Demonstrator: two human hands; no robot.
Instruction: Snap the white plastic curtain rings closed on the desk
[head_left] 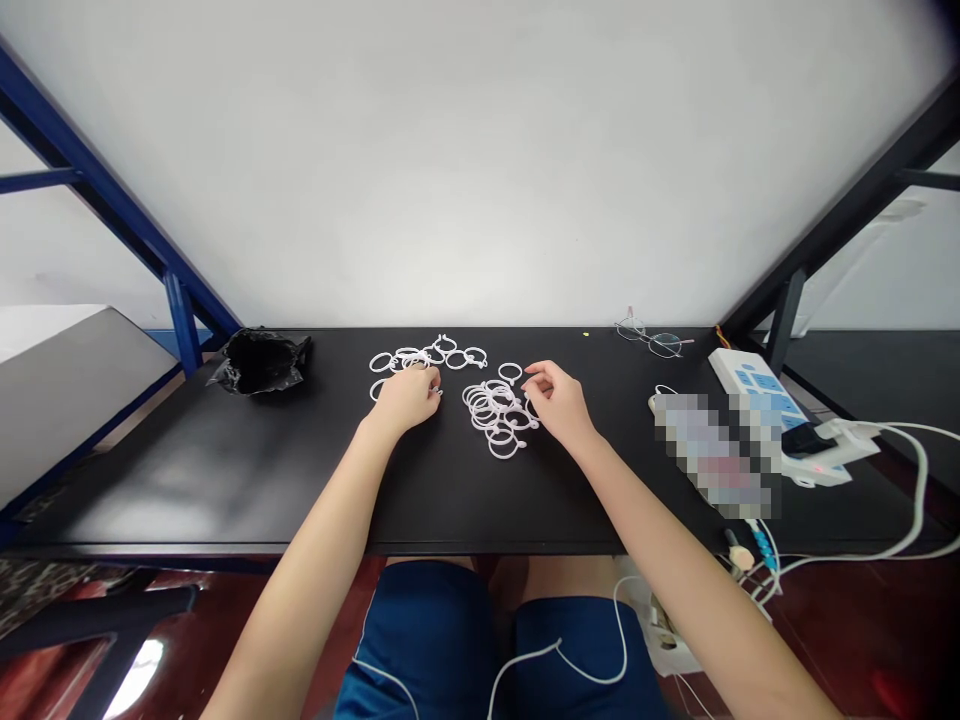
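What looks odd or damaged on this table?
Nothing clearly stands out. The black bag is crumpled and the white rings lie in loose heaps, neither visibly damaged. I can't judge what the pixelated patch hides.

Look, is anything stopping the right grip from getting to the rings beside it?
Nothing visible is. The right grip is at the right edge of the rings. The glasses lie farther right, out of the way.
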